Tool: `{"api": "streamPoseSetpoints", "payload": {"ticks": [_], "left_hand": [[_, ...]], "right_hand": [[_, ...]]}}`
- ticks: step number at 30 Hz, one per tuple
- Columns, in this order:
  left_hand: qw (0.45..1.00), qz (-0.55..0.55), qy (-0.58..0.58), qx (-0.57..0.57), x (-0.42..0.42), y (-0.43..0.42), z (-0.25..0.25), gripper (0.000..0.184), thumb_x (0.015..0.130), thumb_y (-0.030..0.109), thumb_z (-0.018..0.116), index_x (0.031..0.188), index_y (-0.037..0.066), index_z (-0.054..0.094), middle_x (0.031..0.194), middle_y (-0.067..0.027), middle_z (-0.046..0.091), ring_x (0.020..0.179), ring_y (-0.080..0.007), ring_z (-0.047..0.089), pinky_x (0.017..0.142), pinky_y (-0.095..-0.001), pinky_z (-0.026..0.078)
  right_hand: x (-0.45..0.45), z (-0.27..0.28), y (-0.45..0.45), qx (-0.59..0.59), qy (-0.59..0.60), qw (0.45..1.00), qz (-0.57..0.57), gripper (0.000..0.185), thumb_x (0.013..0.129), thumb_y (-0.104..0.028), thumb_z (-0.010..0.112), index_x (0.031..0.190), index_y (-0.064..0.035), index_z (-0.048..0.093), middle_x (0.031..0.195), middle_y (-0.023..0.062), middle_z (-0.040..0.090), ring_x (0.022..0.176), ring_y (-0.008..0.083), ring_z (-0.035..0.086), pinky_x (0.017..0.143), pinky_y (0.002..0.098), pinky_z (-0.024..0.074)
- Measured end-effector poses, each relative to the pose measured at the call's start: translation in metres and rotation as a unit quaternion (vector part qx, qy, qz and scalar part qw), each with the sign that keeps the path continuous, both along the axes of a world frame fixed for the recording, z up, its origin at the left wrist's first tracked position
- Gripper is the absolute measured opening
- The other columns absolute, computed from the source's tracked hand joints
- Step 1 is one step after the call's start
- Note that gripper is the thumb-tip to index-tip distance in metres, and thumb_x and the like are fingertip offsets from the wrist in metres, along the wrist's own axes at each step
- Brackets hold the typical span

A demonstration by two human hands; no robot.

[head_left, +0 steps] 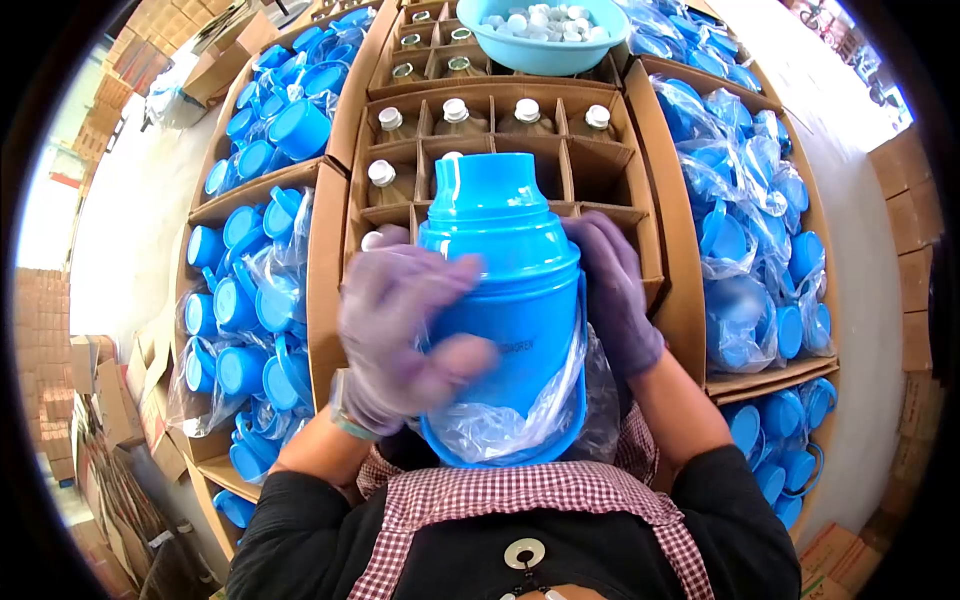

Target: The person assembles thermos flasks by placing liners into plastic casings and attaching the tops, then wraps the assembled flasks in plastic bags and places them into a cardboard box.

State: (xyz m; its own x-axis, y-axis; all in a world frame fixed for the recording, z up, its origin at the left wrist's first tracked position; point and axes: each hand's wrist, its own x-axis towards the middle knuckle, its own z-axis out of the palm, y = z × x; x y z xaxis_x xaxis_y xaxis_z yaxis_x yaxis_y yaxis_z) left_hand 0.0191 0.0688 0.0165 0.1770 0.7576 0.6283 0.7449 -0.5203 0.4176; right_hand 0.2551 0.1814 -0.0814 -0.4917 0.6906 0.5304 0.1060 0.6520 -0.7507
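A large blue plastic vacuum flask (505, 330) stands upright close against my apron, its stepped top pointing away from me. Clear plastic film (510, 425) bunches around its lower part. My right hand (620, 290), in a purple glove, grips the flask at its right shoulder; its fingertips are partly hidden behind it. My left hand (405, 335), gloved too and blurred by motion, is at the flask's left side with thumb and fingers apart. Whether it touches the flask I cannot tell. Beyond the flask is a divided carton (640, 190) holding glass bottles with white caps (527, 112).
A light-blue basin (545, 50) of white caps sits on the cartons ahead. Open boxes of bagged blue flask parts line the left (240, 300) and right (750, 240). Flattened cardboard (110, 440) leans at far left; stacked cartons (905, 240) stand at far right.
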Motion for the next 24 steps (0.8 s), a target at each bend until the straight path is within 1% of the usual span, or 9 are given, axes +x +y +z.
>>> {"api": "streamPoseSetpoints", "payload": {"ticks": [2,4,7,9,12,13,16,20,24], "left_hand": [[0.956,0.007,-0.253,-0.150,-0.046,0.012,-0.047,0.034,0.102,0.032,0.063,0.117,0.003,0.072,0.112,-0.0122,0.068,0.100,-0.0252,0.066,0.096,-0.0381,0.051],[0.753,-0.047,-0.568,-0.330,-0.057,0.029,-0.106,0.028,0.106,0.017,0.058,0.130,0.002,0.064,0.121,-0.0124,0.067,0.107,-0.0235,0.067,0.100,-0.0357,0.053],[0.548,-0.193,-0.667,-0.466,-0.030,0.063,-0.116,0.033,0.106,0.018,0.059,0.134,0.002,0.058,0.125,-0.0134,0.065,0.110,-0.0236,0.066,0.101,-0.0362,0.052],[0.545,-0.244,-0.649,-0.471,-0.015,0.072,-0.099,0.036,0.106,0.019,0.059,0.137,0.002,0.054,0.127,-0.0141,0.064,0.112,-0.0237,0.065,0.102,-0.0365,0.052],[0.570,-0.275,-0.625,-0.458,-0.004,0.074,-0.072,0.042,0.106,0.020,0.060,0.141,0.002,0.048,0.131,-0.0151,0.062,0.114,-0.0238,0.064,0.103,-0.0371,0.052],[0.577,-0.285,-0.619,-0.451,-0.001,0.074,-0.062,0.044,0.106,0.021,0.060,0.143,0.002,0.046,0.132,-0.0155,0.061,0.115,-0.0239,0.064,0.103,-0.0372,0.052],[0.602,-0.308,-0.607,-0.417,0.003,0.060,-0.031,0.051,0.105,0.022,0.060,0.147,0.001,0.040,0.136,-0.0165,0.059,0.118,-0.0240,0.063,0.104,-0.0377,0.052],[0.647,-0.322,-0.593,-0.354,0.000,0.025,0.016,0.061,0.105,0.024,0.061,0.153,0.001,0.032,0.141,-0.0179,0.056,0.122,-0.0242,0.061,0.106,-0.0384,0.051],[0.748,-0.269,-0.556,-0.244,0.000,-0.044,0.055,0.071,0.105,0.026,0.062,0.159,0.001,0.024,0.146,-0.0193,0.054,0.126,-0.0243,0.060,0.107,-0.0391,0.051]], "right_hand": [[-0.001,0.036,-0.023,0.026,0.036,0.999,-0.014,0.030,0.088,-0.017,0.068,0.115,-0.0039,0.066,0.105,0.0146,0.063,0.104,0.0328,0.062,0.094,0.0457,0.0495],[-0.031,0.083,-0.057,0.091,0.031,0.994,-0.049,0.031,0.084,-0.021,0.072,0.111,-0.0065,0.070,0.103,0.0138,0.065,0.108,0.0327,0.062,0.100,0.0483,0.0464],[-0.082,0.111,-0.075,0.152,-0.105,0.983,0.013,0.035,0.082,-0.023,0.073,0.113,-0.0071,0.071,0.102,0.0143,0.067,0.112,0.0351,0.061,0.102,0.0496,0.0457],[-0.102,0.111,-0.073,0.263,-0.262,0.928,0.035,0.040,0.080,-0.018,0.077,0.117,-0.0070,0.070,0.101,0.0128,0.068,0.109,0.0363,0.063,0.097,0.0481,0.0498],[-0.073,0.165,-0.035,0.098,-0.162,0.965,0.182,0.038,0.082,-0.019,0.076,0.118,-0.0066,0.070,0.102,0.0121,0.068,0.105,0.0343,0.066,0.094,0.0449,0.0520],[-0.068,0.170,-0.012,0.176,-0.005,0.967,0.182,0.036,0.081,-0.023,0.077,0.114,-0.0072,0.072,0.105,0.0155,0.070,0.100,0.0388,0.068,0.088,0.0450,0.0567],[-0.047,0.222,0.035,0.296,-0.032,0.918,0.264,0.049,0.082,-0.025,0.077,0.128,-0.0087,0.069,0.121,0.0173,0.069,0.110,0.0364,0.068,0.103,0.0435,0.0523],[-0.058,0.278,-0.035,0.074,-0.166,0.872,0.453,0.061,0.079,-0.038,0.080,0.133,-0.0134,0.066,0.125,0.0126,0.065,0.119,0.0311,0.063,0.104,0.0426,0.0488],[-0.029,0.314,-0.121,0.213,-0.272,0.903,0.254,0.054,0.081,-0.047,0.074,0.121,-0.0104,0.066,0.117,0.0158,0.066,0.105,0.0344,0.068,0.091,0.0429,0.0558]]}}
